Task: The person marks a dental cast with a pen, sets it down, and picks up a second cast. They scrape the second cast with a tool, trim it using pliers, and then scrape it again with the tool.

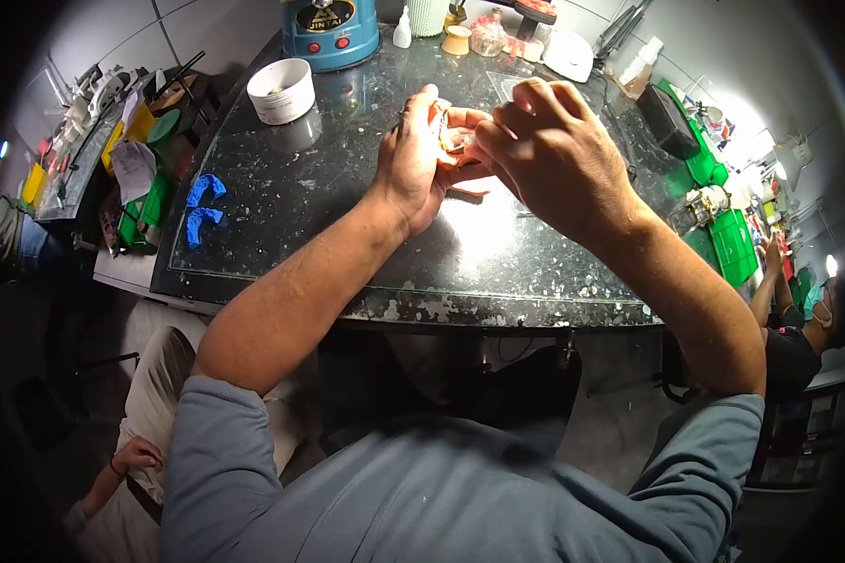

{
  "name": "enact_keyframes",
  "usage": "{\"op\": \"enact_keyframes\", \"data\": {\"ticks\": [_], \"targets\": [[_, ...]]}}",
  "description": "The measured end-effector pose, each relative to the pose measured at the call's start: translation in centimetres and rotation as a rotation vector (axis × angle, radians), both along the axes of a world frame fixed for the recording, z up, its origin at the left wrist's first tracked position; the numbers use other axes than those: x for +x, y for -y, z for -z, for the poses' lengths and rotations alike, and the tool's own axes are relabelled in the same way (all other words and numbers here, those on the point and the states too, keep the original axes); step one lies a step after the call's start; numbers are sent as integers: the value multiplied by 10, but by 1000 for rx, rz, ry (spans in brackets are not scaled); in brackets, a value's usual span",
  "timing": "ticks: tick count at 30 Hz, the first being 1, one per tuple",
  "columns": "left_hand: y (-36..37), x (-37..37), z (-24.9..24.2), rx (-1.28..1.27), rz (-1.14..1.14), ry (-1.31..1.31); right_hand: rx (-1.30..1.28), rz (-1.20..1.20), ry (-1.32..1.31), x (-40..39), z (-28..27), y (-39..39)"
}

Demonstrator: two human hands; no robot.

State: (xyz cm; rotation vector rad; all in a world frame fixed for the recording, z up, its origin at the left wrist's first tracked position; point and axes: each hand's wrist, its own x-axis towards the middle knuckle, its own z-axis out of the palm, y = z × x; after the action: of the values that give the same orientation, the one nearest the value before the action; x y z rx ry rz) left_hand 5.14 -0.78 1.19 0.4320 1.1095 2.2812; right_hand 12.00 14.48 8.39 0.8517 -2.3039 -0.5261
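Note:
Above the middle of the black table (338, 230), my left hand (410, 167) is closed around a small curved piece (445, 141) with reddish-orange edges and a pale, clear-looking part. Its exact kind is hard to make out between the fingers. My right hand (565, 159) is bent over it from the right, fingertips pinched together at the piece. Whatever sits in that pinch is hidden behind the knuckles. Just below the hands, a thin brownish-orange strip (469, 194) shows near a bright patch of light.
Two blue curved pieces (205, 191) lie at the table's left. A white bowl (283, 92) stands behind them, near a blue JINTAI machine (330, 36). Bottles and jars line the back. Green trays (732, 246) sit at right. One person sits at lower left, another at far right.

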Motion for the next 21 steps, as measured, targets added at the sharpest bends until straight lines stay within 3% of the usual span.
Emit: {"op": "enact_keyframes", "data": {"ticks": [6,9,17,21], "targets": [[-4,1,10,-22,-39,34,-72,-37,171,-12,16,-5],[-5,6,6,-7,-94,88,23,42,282,-13,9,-2],[-8,7,10,-2,-18,101,9,80,396,-16,6,-13],[-9,4,7,53,6,104,-139,-10,443,-14,0,-19]]}}
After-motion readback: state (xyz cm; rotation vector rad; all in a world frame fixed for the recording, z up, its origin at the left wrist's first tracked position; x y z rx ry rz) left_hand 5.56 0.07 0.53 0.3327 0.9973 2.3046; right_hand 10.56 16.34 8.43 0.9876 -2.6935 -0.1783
